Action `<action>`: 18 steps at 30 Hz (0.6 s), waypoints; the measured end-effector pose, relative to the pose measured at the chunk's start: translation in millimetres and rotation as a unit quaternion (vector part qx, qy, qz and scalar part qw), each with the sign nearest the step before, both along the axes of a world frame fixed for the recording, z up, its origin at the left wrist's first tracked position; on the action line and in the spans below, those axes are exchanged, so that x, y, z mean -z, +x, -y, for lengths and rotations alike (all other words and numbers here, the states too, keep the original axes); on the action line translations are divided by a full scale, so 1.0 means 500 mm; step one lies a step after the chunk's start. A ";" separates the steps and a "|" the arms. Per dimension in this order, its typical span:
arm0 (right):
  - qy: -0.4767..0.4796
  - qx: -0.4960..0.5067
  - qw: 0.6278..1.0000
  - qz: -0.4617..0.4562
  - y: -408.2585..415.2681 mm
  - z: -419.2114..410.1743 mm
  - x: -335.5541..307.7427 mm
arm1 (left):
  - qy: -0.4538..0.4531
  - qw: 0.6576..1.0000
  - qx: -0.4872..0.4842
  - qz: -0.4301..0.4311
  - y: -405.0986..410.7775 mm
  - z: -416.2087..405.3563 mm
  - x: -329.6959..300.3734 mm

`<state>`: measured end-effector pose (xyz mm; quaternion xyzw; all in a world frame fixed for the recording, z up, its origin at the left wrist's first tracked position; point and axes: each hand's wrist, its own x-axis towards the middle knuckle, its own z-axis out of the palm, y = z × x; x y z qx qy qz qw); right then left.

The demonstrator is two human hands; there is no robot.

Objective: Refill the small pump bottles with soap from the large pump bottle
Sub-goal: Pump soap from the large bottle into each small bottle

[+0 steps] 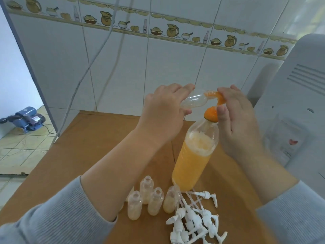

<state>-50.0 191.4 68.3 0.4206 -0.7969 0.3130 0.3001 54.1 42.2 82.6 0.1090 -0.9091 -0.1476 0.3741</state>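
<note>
My left hand [165, 110] grips a small bottle [193, 101] sideways; my right hand [235, 120], fingers relaxed, presses the large bottle's orange pump [212, 115].

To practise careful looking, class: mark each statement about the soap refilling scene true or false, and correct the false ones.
1. The left hand holds a small bottle tilted on its side. True.
2. The large bottle holds blue liquid. False: it is orange.
3. The loose white pumps lie on the table. True.
4. The small bottles standing on the table have pumps fitted. False: their necks are open.
</note>
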 end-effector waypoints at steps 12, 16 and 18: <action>-0.015 -0.020 1.000 0.004 -0.004 0.013 0.006 | -0.013 1.000 -0.006 0.021 0.003 -0.005 0.022; -0.022 -0.024 0.999 0.019 0.006 0.013 -0.020 | -0.038 0.999 -0.010 -0.007 0.005 0.001 -0.001; -0.067 -0.020 0.998 0.009 0.015 0.019 -0.007 | -0.049 0.999 -0.007 -0.020 0.004 -0.003 0.002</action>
